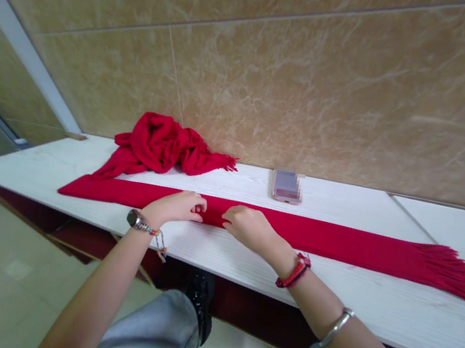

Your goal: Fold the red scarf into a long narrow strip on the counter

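Note:
A long red scarf [337, 242] lies folded into a narrow strip along the white tabletop, its fringe spread at the right end and its left end tapering to a point. My left hand [177, 206] rests over the strip's middle with the fingers curled in on the cloth. A short way to the right, my right hand [246, 224] has its thumb and fingers drawn together in a pinch on the same scarf. Both fingertips are partly hidden, so how much cloth they grip is hard to see. Behind the left part, a second red scarf [161, 144] lies crumpled, touching the strip.
A phone [287, 187] lies near the wall, behind the strip. The white tabletop [218, 261] runs along a tan marble-patterned wall [317, 93], with a seam at the right. Dark open shelving [245, 313] is below its front edge, close to my legs.

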Action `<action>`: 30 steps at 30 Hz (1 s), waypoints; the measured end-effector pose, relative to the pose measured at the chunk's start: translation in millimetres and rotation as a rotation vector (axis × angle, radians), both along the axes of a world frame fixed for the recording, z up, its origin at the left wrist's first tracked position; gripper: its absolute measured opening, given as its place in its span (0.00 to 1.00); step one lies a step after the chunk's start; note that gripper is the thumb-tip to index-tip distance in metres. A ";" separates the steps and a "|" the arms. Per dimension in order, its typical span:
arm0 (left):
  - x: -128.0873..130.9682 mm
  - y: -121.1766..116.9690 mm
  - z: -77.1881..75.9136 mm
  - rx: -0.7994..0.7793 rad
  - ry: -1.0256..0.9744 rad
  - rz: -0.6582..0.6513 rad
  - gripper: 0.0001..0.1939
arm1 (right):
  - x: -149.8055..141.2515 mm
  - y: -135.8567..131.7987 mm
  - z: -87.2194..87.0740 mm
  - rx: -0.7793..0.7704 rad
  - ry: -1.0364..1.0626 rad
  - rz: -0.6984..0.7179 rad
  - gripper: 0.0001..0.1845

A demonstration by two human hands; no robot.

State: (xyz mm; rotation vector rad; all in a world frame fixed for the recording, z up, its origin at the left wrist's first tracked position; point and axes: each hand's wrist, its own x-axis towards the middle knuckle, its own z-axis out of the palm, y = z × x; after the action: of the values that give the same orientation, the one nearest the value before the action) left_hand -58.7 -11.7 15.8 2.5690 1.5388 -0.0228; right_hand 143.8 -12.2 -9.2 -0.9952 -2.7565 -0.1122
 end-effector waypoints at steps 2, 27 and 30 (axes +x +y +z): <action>-1.6 -1.7 -1.2 0.003 -0.020 -0.014 0.05 | -5.8 0.9 -1.3 -0.019 -0.036 -0.013 0.11; -11.0 -4.2 -5.0 0.099 -0.049 -0.143 0.10 | 4.8 6.8 -16.4 0.046 0.017 0.049 0.09; -7.1 -8.0 -1.8 0.092 -0.039 -0.145 0.10 | 8.5 2.5 -16.2 0.090 0.034 0.072 0.10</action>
State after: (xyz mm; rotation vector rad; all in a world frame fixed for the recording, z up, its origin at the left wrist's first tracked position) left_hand -65.8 -19.7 14.0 2.7301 1.3678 0.0836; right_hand 152.2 -9.6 -25.4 -0.8666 -2.7259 -0.2035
